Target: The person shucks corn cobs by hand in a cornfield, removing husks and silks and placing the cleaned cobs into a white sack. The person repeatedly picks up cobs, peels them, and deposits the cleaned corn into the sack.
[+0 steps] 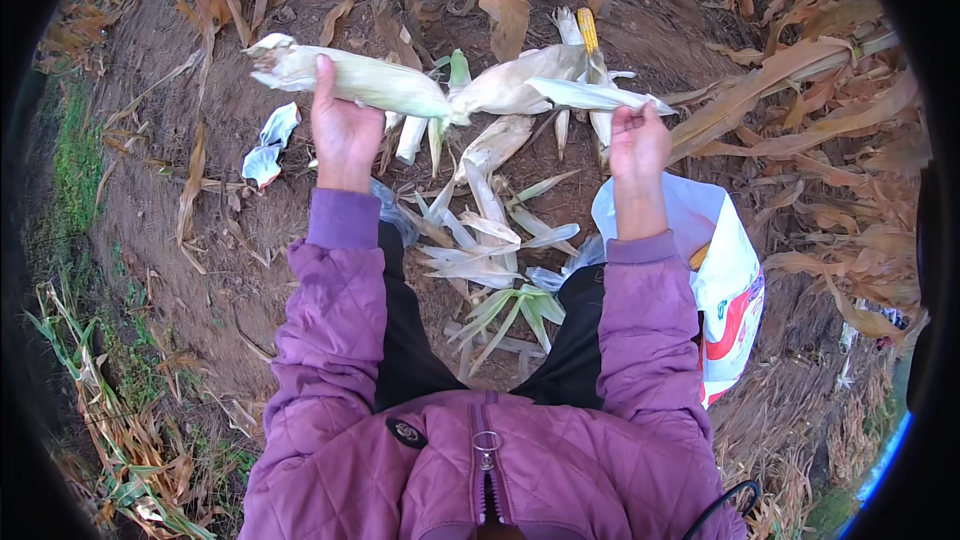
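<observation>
My left hand (341,131) grips an ear of corn in pale green husk (390,82), held crosswise with the thumb on top. Its ragged end points left, and its stalk end lies near the middle. Between the fingertips of my right hand (641,136) is the tip of a pale husk leaf (589,94). A broad dry husk (517,82) spans the gap from the ear towards that leaf; whether the two are joined I cannot tell. Just beyond, a yellow corn cob (588,30) shows bare kernels, partly hidden by husks.
Peeled husks (487,225) lie heaped on the soil between my knees. A white plastic sack (724,277) stands by my right leg, with something yellow inside. A torn white wrapper (270,144) lies to the left. Dry corn stalks (795,105) crowd the right side.
</observation>
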Action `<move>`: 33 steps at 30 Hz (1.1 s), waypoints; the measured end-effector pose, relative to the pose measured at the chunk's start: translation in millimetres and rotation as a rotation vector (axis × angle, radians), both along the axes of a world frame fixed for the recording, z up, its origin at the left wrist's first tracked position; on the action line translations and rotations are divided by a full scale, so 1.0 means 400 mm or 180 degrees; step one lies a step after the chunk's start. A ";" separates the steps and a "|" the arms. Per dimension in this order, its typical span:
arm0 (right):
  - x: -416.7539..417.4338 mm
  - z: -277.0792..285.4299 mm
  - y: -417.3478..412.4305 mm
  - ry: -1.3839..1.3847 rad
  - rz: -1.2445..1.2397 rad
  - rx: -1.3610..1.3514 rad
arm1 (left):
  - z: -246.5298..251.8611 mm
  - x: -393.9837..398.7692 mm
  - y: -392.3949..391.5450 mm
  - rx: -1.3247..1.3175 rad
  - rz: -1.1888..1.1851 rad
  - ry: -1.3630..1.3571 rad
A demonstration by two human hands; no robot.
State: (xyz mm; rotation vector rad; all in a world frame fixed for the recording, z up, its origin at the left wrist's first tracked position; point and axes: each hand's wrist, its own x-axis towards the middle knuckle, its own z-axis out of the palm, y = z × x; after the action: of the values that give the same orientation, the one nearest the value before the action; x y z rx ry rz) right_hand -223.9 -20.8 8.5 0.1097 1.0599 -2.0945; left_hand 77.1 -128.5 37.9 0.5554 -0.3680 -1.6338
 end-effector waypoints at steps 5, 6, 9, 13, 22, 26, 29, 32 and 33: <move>-0.062 -0.031 -0.006 0.3407 0.2460 0.1573 | 0.014 0.060 -0.015 -0.0512 0.0734 -0.1212; -0.008 -0.014 0.002 0.4984 0.2958 0.2515 | 0.015 0.040 -0.001 -0.0542 0.0427 -0.1349; 0.129 0.040 0.007 0.5810 0.3553 0.2909 | 0.051 -0.042 0.060 -0.0890 -0.0085 -0.1825; 0.188 0.073 -0.019 0.3623 0.2709 0.0486 | 0.076 -0.099 0.114 -0.0729 -0.0495 -0.2014; 0.269 0.051 -0.014 0.2478 0.3205 -0.0308 | 0.032 -0.157 0.148 -0.0896 -0.0873 -0.1689; 0.263 0.047 -0.008 0.2362 0.3155 -0.0170 | 0.028 -0.170 0.160 -0.1104 -0.0847 -0.2010; 0.260 0.043 -0.010 0.2294 0.3059 -0.0232 | 0.032 -0.179 0.166 -0.1263 -0.0692 -0.2188; 0.259 0.053 -0.009 0.2318 0.2990 -0.0228 | 0.025 -0.173 0.162 -0.1250 -0.0705 -0.2183; 0.260 0.057 -0.007 0.2342 0.2976 -0.0206 | 0.023 -0.171 0.160 -0.1206 -0.0744 -0.2157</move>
State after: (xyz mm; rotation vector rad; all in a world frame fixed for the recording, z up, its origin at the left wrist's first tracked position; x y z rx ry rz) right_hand -119.9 -23.8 31.3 -1.0568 1.1227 -1.2811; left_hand 8.8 -64.5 47.3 0.7847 -1.2530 -1.5020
